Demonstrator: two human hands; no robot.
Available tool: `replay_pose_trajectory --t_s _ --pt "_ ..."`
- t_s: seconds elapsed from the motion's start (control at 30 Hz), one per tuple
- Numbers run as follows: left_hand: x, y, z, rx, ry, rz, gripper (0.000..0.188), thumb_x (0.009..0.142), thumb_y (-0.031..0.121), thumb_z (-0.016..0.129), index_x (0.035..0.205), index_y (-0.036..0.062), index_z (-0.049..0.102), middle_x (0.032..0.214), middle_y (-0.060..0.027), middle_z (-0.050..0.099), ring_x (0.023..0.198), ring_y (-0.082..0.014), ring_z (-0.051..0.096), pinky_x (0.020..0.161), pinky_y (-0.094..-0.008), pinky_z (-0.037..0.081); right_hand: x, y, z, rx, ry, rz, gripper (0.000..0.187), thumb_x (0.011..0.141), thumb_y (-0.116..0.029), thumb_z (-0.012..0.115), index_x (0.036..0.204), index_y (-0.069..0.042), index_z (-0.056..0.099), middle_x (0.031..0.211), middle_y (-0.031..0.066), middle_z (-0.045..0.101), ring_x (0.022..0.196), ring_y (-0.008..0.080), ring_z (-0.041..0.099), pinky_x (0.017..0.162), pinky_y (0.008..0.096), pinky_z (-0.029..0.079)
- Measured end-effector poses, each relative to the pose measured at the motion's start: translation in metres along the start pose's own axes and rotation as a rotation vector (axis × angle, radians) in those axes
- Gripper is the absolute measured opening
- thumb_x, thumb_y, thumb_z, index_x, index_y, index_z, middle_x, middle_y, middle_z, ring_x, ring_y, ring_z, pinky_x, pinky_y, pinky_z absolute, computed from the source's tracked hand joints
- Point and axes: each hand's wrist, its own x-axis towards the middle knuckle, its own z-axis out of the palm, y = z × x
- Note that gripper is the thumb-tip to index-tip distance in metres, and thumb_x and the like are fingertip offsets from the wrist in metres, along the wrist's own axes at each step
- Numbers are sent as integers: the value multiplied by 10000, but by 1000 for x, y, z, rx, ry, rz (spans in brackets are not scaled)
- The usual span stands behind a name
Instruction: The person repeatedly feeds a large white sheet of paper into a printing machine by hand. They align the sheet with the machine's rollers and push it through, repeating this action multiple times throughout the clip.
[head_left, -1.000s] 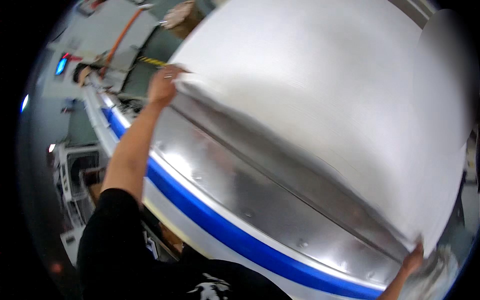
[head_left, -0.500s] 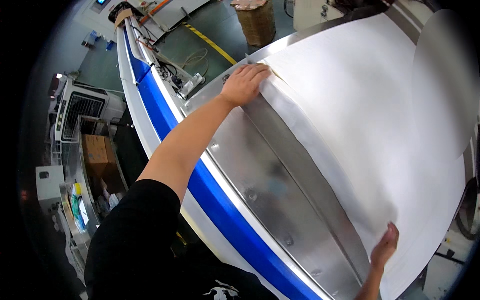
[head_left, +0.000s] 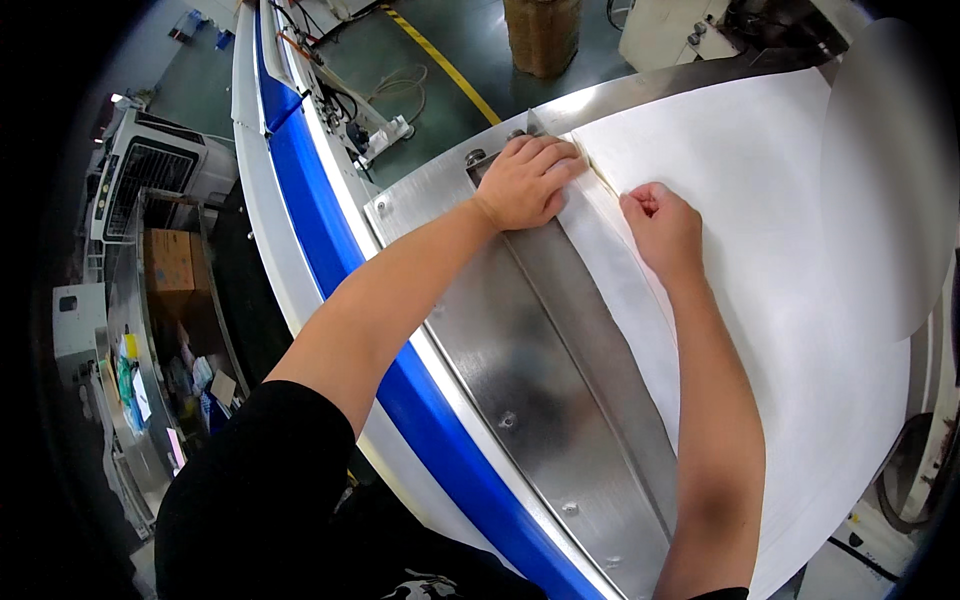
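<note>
A large white sheet lies across the metal bed of a machine, with a narrow folded flap along its left edge. At the far end of this flap, my left hand has its fingers curled over the sheet's corner. Just to its right, my right hand is closed in a pinch over the fold. A thin yellowish strip runs along the fold up to the right fingertips. Whatever sits between those fingertips is too small to make out. Below the flap is a brushed metal plate.
A blue and white rail curves along the machine's near side. A brown cylindrical bin stands on the floor beyond. At left are an air cooler and a metal cart holding a cardboard box. A blurred pale shape covers the right.
My right hand has moved from the sheet's near edge up to the far end, beside my left hand, and closed into a pinch. My left hand stays at the corner.
</note>
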Motion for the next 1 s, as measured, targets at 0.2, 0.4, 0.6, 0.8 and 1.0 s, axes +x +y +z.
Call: replay_pose_trajectory --t_s 0.2,0.4,0.6,0.8,1.0 --pt "-3 -4 4 -4 31 -4 426 692 75 591 1111 147 564 1121 -56 564 1074 -252 524 877 -397 407 8 3 9 -13 24 61 213 803 -287 633 834 -80 676 734 75 683 679 229 657 658 336 506" --pt "0 -2 6 -16 45 -3 408 693 78 592 1095 146 575 1111 -57 565 1064 -253 527 865 -392 413 8 4 7 -37 41 103 197 797 -291 639 833 -100 676 751 63 683 689 226 655 650 337 505" --pt "-2 -3 1 -5 30 8 410 691 95 602 1097 145 575 1098 -55 567 1050 -259 529 871 -398 408 10 7 12 -149 124 77 180 796 -285 640 809 -107 664 763 60 676 706 237 652 655 356 506" --pt "-1 -3 -14 100 -91 29 422 660 173 641 1076 150 577 1111 -49 555 1065 -247 509 920 -417 387 9 7 13 -201 133 52 154 823 -267 620 824 -117 654 811 71 669 720 270 641 655 371 506" --pt "20 -8 -32 146 -437 230 459 675 233 671 1106 107 572 1161 -58 544 1114 -238 488 991 -415 349 -55 -3 16 -43 270 -114 281 868 -321 555 965 -71 640 836 139 623 748 333 624 659 432 502"
